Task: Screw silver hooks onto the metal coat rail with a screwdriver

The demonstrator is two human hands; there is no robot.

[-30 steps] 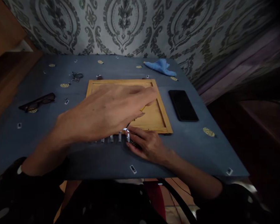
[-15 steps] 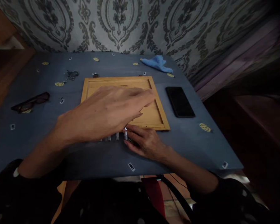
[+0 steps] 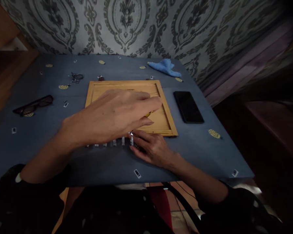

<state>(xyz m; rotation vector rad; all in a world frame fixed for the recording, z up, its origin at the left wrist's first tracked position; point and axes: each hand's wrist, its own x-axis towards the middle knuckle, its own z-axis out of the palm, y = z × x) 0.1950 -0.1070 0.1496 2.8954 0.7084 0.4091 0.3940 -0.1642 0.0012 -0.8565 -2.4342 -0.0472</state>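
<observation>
In the head view my left hand (image 3: 112, 112) reaches across a framed wooden board (image 3: 168, 120), back of the hand up. Its fingers close round a tool, mostly hidden, with a yellow-and-black part (image 3: 148, 114) showing between finger and thumb. A shiny metal tip (image 3: 131, 133) shows below the palm; whether it belongs to the tool I cannot tell. My right hand (image 3: 153, 148) rests at the board's near edge, its fingertips pinching the rightmost metal hook (image 3: 132, 140). Several similar hooks (image 3: 114, 142) stand in a row to its left, along that edge.
A black phone (image 3: 188, 107) lies right of the board, and a blue cloth (image 3: 164, 67) behind it. Dark glasses (image 3: 34, 105) and a small heap of metal pieces (image 3: 76, 77) lie on the left. The patterned blue tablecloth (image 3: 185, 165) covers the table up to the wall.
My left hand has turned slightly, so the yellow-and-black part and more of the hook row now show. My right hand stays at the rightmost hook.
</observation>
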